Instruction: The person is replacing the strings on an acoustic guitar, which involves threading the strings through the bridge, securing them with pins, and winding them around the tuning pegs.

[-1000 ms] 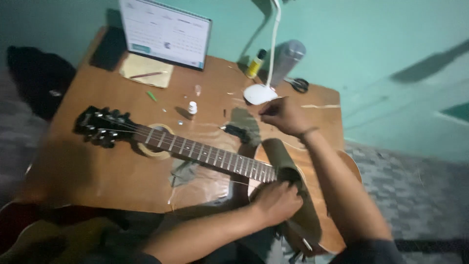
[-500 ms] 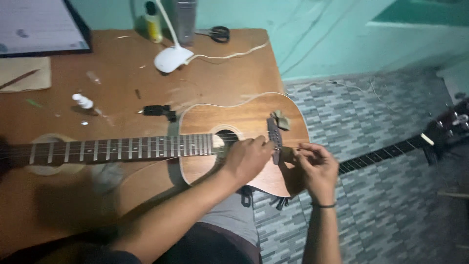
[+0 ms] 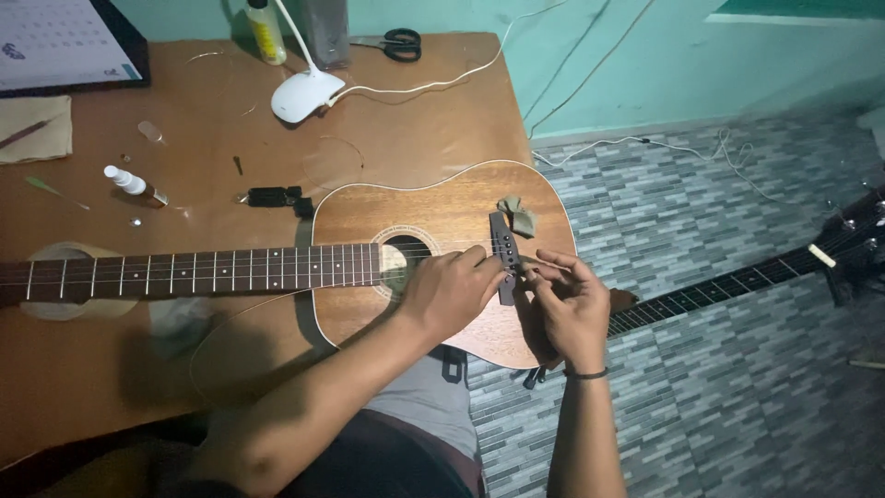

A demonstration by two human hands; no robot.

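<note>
A brown acoustic guitar [image 3: 433, 207] lies flat across the wooden table [image 3: 83, 378], body overhanging the right edge, neck [image 3: 194, 270] pointing left. My left hand [image 3: 449, 293] rests on the guitar top beside the sound hole, fingertips at the dark bridge [image 3: 502, 249]. My right hand [image 3: 567, 309] is just right of the bridge, thumb and fingers pinched on a thin guitar string [image 3: 553, 266] at the bridge's lower end. A small folded grey cloth [image 3: 519, 217] sits by the bridge's upper end.
On the table: a white lamp base [image 3: 304, 95] with cable, yellow bottle [image 3: 265, 29], scissors [image 3: 398, 41], small white dropper bottle [image 3: 129, 183], black tool [image 3: 274, 196], calendar [image 3: 64, 41]. A second guitar's neck [image 3: 737, 281] lies over the grey tiled floor at right.
The view swung right from the table's head end to the guitar body. Both hands came to the bridge; since half a second ago they have closed in on the string there.
</note>
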